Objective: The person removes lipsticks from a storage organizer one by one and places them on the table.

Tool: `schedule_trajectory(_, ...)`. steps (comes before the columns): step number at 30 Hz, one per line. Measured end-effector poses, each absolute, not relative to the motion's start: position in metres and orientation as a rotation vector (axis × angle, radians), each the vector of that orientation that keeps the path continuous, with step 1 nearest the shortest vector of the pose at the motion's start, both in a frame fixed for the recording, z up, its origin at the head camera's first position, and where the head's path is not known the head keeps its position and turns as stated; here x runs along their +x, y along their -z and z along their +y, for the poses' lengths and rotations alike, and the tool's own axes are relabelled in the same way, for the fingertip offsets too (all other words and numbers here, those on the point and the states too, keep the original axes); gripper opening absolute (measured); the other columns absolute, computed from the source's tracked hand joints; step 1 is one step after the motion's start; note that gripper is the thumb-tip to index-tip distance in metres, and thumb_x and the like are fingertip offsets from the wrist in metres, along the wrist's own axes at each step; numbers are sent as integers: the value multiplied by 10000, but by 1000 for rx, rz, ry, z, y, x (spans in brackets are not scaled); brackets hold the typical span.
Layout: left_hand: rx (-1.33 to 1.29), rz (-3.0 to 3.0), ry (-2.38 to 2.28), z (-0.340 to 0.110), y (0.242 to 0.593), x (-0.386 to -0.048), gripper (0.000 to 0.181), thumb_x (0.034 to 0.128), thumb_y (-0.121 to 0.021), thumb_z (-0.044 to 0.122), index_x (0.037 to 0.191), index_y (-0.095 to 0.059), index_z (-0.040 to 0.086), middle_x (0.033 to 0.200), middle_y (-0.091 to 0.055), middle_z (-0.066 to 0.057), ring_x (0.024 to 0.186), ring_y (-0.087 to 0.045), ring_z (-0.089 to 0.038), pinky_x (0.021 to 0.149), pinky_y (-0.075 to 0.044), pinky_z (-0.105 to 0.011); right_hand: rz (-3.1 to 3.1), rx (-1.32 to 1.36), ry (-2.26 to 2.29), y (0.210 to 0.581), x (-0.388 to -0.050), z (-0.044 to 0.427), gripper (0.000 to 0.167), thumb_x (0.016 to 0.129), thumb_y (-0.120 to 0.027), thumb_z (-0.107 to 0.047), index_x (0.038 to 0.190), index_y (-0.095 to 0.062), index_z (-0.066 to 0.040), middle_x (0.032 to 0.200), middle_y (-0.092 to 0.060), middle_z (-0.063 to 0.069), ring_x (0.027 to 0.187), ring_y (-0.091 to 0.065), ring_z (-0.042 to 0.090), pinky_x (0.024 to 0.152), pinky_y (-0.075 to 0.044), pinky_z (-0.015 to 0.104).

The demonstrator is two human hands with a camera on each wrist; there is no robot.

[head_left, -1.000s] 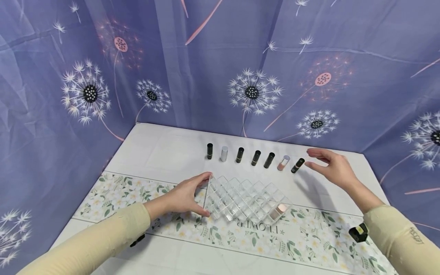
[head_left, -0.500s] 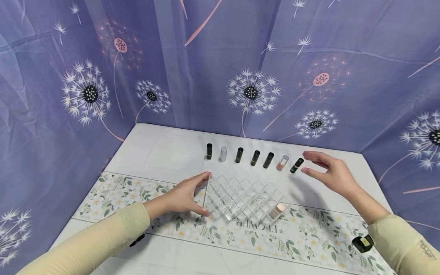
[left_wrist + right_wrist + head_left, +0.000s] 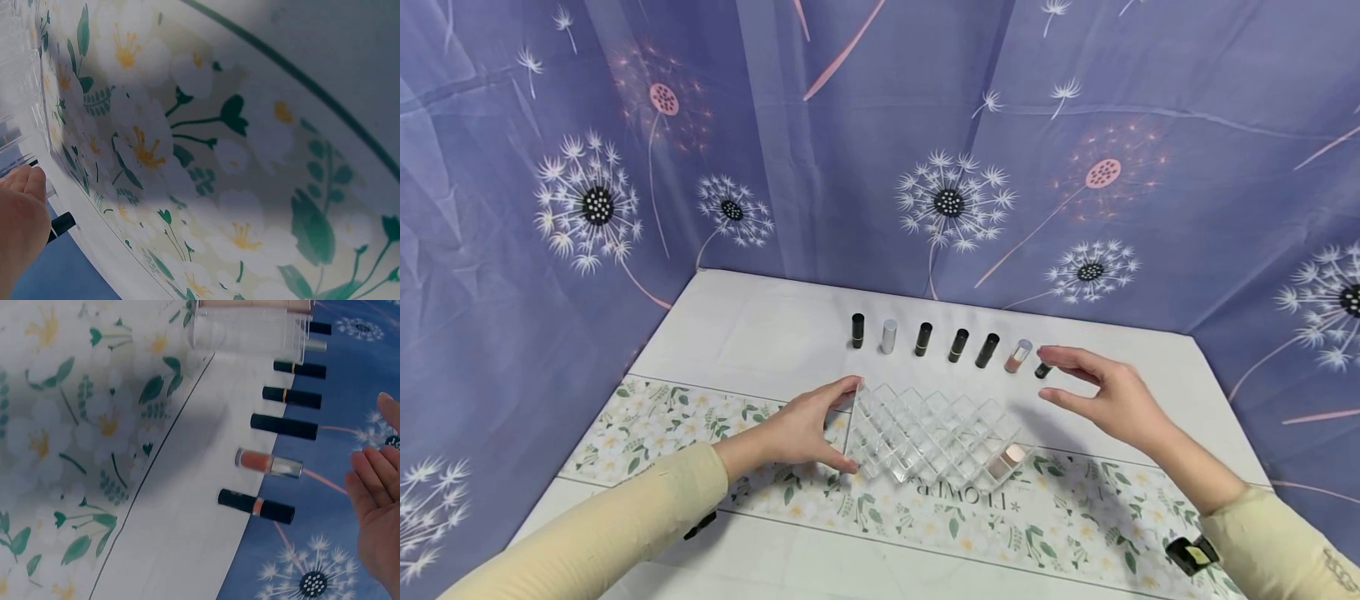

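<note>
A clear plastic organizer (image 3: pixel 925 433) with a diamond grid of compartments lies on the table. Its left end sits between the thumb and fingers of my left hand (image 3: pixel 801 425), which holds it at the corners. A rose-gold item (image 3: pixel 1009 458) stands in a right front compartment. My right hand (image 3: pixel 1108 392), thumb and fingers apart, hovers beside the rightmost black lipstick (image 3: pixel 1042 370) and partly hides it in the head view. The right wrist view shows that lipstick (image 3: pixel 256 506) whole, with a gap between it and the hand. Beside it stands a lipstick tube with a clear pinkish body (image 3: pixel 1018 357).
Further left along the row stand several more tubes, among them black lipsticks (image 3: pixel 987 351) and a silver one (image 3: pixel 889 337). A flower-printed strip (image 3: pixel 700 417) crosses the white table (image 3: pixel 760 317). Purple dandelion curtains (image 3: pixel 850 167) hang close behind the row and at both sides.
My right hand drew back slightly, then moved left and a little nearer, now overlapping the rightmost black lipstick in the head view. The left hand and organizer stayed put.
</note>
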State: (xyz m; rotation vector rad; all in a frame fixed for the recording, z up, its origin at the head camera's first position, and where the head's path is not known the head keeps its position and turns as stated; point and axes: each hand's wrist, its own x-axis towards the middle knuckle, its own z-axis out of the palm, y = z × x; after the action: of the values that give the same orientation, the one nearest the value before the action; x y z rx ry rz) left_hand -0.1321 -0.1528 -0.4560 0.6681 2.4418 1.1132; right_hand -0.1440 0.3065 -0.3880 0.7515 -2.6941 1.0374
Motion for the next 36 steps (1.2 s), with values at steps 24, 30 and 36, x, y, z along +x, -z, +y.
schedule_trajectory(24,660,2440,-1100,-152,455,-131,1273,721,-1023,381,1712,-255,156,1702,-391,-75,1523,-446,-325,1246,-397,-522,-2727,899,-1077,395,-109,289,614,864,-906,-90,1434,-684,-136,1382,-723,64,1283,-589,-62,1062,-459,84)
schedule_trajectory(30,663,2439,-1103,-152,455,-132,1271,723,-1022,372,1711,-254,155,1701,-392,-77,1524,-443,-323,1248,-395,-520,-2728,941,-1104,399,-101,286,611,865,-904,-91,1434,-679,-114,1393,-717,62,1313,-578,-47,1080,-449,90)
schedule_trajectory(36,663,2449,-1096,-152,454,-132,1272,721,-1023,378,1712,-255,161,1700,-394,-80,1520,-449,-330,1245,-397,-529,-2749,943,-1090,407,-95,285,603,869,-907,-132,1429,-684,-123,1406,-710,38,1323,-577,-38,1082,-445,89)
